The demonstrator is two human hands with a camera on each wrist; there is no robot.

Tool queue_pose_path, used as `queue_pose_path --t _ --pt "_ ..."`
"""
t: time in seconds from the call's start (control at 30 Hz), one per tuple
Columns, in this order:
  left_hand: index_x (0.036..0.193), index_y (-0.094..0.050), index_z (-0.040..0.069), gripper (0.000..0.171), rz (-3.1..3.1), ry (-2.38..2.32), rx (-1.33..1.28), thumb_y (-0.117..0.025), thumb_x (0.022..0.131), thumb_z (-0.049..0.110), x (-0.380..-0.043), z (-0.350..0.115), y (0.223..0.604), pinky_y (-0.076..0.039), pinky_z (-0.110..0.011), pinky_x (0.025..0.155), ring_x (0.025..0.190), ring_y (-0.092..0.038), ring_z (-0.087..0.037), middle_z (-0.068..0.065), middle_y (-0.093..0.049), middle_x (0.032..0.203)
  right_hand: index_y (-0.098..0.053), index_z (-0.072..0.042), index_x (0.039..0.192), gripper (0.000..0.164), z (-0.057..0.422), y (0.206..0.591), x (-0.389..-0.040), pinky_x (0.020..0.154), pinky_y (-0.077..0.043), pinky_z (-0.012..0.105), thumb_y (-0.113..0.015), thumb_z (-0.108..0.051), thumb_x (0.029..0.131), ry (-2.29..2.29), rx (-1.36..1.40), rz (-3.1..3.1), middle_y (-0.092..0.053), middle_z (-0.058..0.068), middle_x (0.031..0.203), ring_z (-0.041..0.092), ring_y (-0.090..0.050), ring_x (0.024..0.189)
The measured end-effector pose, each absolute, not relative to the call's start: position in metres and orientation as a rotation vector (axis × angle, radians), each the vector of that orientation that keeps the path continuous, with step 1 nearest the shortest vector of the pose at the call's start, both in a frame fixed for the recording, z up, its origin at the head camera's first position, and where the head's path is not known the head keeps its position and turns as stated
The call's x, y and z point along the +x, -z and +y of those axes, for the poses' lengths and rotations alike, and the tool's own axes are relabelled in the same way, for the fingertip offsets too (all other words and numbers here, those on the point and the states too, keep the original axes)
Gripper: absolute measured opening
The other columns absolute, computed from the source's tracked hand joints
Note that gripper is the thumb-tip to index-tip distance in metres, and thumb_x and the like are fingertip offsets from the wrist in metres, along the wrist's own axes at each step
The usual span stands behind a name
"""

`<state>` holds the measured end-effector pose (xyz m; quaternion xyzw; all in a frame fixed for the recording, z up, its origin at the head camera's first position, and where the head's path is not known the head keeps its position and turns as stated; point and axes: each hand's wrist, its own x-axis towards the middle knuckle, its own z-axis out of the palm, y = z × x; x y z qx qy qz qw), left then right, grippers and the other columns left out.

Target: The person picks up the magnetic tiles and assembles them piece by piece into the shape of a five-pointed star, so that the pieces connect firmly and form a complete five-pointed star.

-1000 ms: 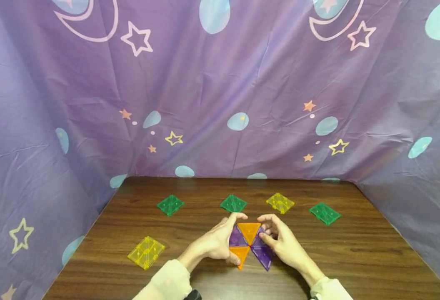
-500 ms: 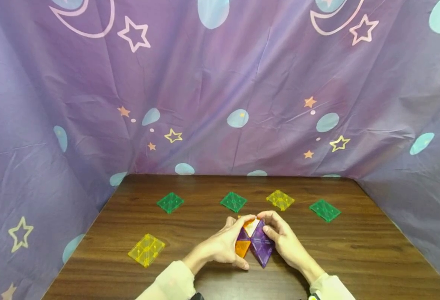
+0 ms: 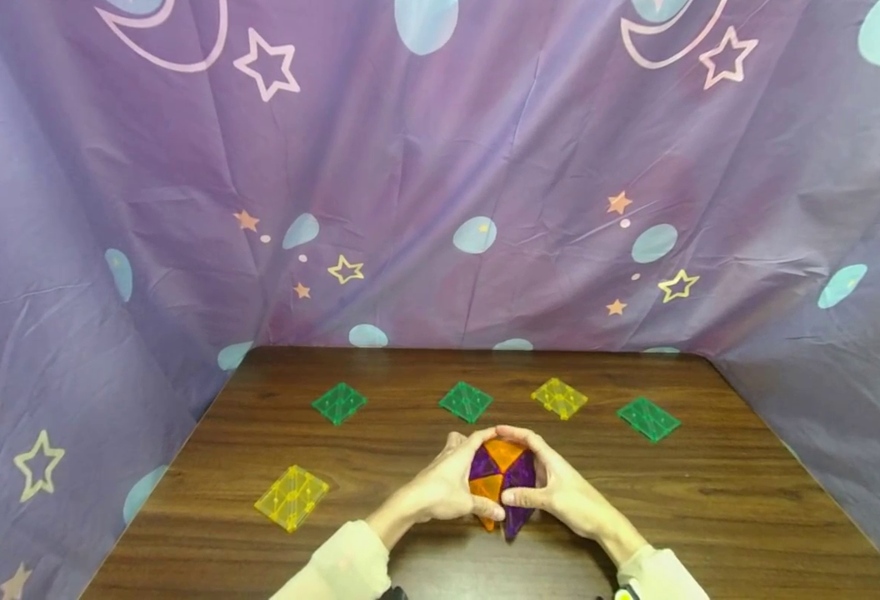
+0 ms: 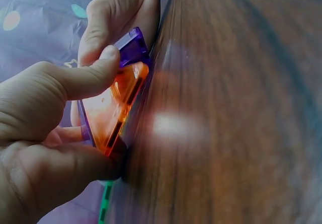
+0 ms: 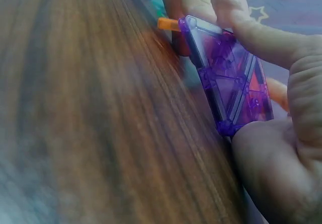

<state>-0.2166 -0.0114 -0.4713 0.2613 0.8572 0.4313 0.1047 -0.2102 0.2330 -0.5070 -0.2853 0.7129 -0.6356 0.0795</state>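
Observation:
Translucent triangular magnetic tiles, orange [image 3: 503, 453] and purple [image 3: 518, 478], stand joined around a shared point in the head view, their faces tilted into a low cone. My left hand [image 3: 446, 488] grips the left side, thumb on an orange tile [image 4: 103, 116] in the left wrist view. My right hand [image 3: 569, 498] holds the right side, its fingers and thumb around purple tiles [image 5: 226, 88] in the right wrist view. At the front, a narrow gap shows between the lower orange and purple tiles. Fingertips of both hands meet at the back and hide the far edges.
Green four-sided tiles [image 3: 339, 403] lie flat along the back of the brown wooden table [image 3: 207, 550]. One yellow tile [image 3: 559, 398] lies among them, and another yellow tile [image 3: 292, 498] is at left. A patterned purple cloth [image 3: 410, 192] hangs behind the table.
Both hands have drawn together around the triangular magnetic tiles. The tiles have gone from a nearly flat fan to a tilted cone, and the front gap has narrowed.

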Motion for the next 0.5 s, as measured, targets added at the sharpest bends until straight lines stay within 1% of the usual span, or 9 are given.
queue_pose_path --t 0.1,0.2,0.37,0.5 --pt "0.163 -0.053 0.021 0.105 2.511 -1.252 0.795 -0.106 0.073 0.021 -0.2162 -0.0098 0.4702 -0.054 -0.049 0.111 0.116 -0.06 -0.02 -0.006 -0.052 0.132 -0.037 0.001 0.167 0.086 0.2332 0.5064 -0.2081 0.112 -0.052 0.024 -0.083 0.001 0.095 1.865 -0.874 2.185 -0.037 0.031 0.164 0.017 -0.059 0.138" --pt "0.161 -0.056 0.02 0.104 2.519 -1.203 0.837 -0.108 0.072 0.025 -0.2169 -0.0082 0.4713 -0.052 -0.044 0.111 0.12 -0.059 -0.019 -0.006 -0.053 0.136 -0.041 -0.001 0.165 0.085 0.2327 0.5053 -0.2072 0.113 -0.051 0.024 -0.086 -0.002 0.094 1.839 -0.858 2.242 -0.038 0.027 0.16 0.021 -0.057 0.138" --pt "0.16 -0.059 0.02 0.103 2.573 -1.155 0.875 -0.108 0.071 0.03 -0.2189 -0.0074 0.474 -0.051 -0.044 0.115 0.13 -0.058 -0.023 -0.009 -0.053 0.146 -0.049 -0.009 0.163 0.083 0.2334 0.5037 -0.2071 0.112 -0.048 0.023 -0.091 -0.013 0.092 1.706 -0.832 2.432 -0.044 0.019 0.151 0.032 -0.054 0.136" --pt "0.158 -0.061 0.019 0.099 2.616 -1.124 0.891 -0.108 0.072 0.031 -0.2199 -0.0069 0.475 -0.051 -0.043 0.115 0.13 -0.058 -0.022 -0.008 -0.055 0.145 -0.051 -0.011 0.163 0.083 0.233 0.5029 -0.2061 0.112 -0.048 0.024 -0.092 -0.018 0.091 1.623 -0.849 2.527 -0.045 0.016 0.148 0.035 -0.053 0.134"
